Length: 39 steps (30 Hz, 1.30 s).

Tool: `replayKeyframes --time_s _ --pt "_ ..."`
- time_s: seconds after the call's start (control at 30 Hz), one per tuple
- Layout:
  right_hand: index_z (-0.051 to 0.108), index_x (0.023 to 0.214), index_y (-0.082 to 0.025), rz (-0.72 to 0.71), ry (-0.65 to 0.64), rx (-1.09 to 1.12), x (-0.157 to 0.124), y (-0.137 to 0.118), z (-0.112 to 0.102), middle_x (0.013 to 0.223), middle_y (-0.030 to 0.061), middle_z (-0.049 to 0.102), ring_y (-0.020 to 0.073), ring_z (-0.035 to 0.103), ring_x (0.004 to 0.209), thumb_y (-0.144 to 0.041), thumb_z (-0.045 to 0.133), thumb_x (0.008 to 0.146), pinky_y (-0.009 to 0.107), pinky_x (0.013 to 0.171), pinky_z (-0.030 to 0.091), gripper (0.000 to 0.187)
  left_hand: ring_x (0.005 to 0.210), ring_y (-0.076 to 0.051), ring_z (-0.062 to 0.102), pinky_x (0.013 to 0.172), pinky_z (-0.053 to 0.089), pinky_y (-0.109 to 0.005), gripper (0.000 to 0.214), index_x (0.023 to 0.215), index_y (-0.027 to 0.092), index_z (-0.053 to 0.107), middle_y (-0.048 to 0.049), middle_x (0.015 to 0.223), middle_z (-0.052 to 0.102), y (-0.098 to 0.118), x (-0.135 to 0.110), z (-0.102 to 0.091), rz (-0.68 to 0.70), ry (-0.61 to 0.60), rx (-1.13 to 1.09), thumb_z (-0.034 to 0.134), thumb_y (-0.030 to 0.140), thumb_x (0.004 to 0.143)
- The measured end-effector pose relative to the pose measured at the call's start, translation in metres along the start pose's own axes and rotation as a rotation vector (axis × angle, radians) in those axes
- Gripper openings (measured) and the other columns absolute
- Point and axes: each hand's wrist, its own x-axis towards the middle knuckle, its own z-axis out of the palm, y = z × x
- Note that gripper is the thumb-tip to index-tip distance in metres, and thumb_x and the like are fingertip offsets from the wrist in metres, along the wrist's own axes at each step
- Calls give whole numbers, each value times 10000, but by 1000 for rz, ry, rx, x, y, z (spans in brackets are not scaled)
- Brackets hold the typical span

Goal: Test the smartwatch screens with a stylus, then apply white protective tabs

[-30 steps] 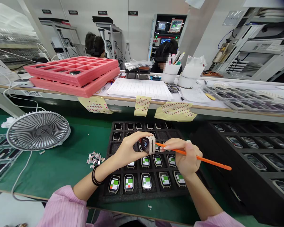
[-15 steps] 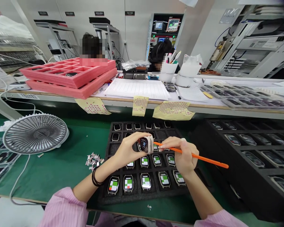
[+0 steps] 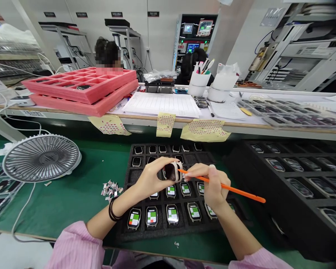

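Note:
Between thumb and fingers, my left hand point(image 3: 152, 175) grips a smartwatch case point(image 3: 171, 172) by its edges, with its dark screen tilted to the left. My right hand point(image 3: 214, 184) pinches a thin orange stick-like tool point(image 3: 242, 192), whose tip meets the side of the watch case. Whether the tip presses in or only touches, I cannot tell. Below both hands lies a black foam tray point(image 3: 164, 234) with several watch cases in its slots. In the front rows, watches such as this one point(image 3: 173, 214) show lit green and white screens; the back rows look dark.
A grey fan point(image 3: 42, 158) stands on the green mat at left, near a heap of small pieces point(image 3: 111, 189). Stacked black foam trays point(image 3: 264, 201) with watches rise at right. Pink foam trays point(image 3: 100, 108) and papers point(image 3: 162, 104) occupy the shelf. Two people are beyond it.
The orange tool and my right hand have shifted slightly left, bringing the tip onto the watch's side. The watch has turned a little, and its lit screen now looks dark.

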Motion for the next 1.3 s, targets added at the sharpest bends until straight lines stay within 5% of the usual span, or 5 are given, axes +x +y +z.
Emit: replayKeyframes --time_s 0.27,0.37,0.57,0.9,1.3 --pt "735 1017 -223 82 9 46 0 5 -6 644 17 727 176 675 545 -446 300 1018 353 608 541 488 1042 -229 669 887 553 -366 437 1189 194 602 -103 1145 701 -2 1 -3 -22 -8 19 722 169 770" --pt "688 835 -215 238 45 103 5 12 -6 755 25 749 176 704 681 -392 467 980 327 662 557 318 1105 -248 629 949 519 -416 412 1157 203 622 -109 1188 667 -2 2 -5 -2 23 86 723 167 759" --pt "492 753 -219 610 -240 472 18 30 -1 942 32 721 159 671 774 -256 791 739 289 687 540 301 1188 -282 555 913 524 -427 405 1151 217 625 -133 1273 586 -2 0 -5 39 68 158 738 228 762" --pt "425 725 -221 739 -270 688 12 49 4 671 -62 476 87 475 558 -340 848 647 199 532 444 447 1195 -292 553 997 456 -472 440 1122 211 609 -137 1277 590 5 -1 -7 -6 15 203 789 331 739" --pt "474 799 -222 790 -264 658 6 57 14 803 -30 589 104 593 696 -342 764 762 229 643 519 316 1177 -309 562 955 448 -478 381 1068 210 619 -118 1256 612 4 -6 -8 -148 -13 431 781 255 725"
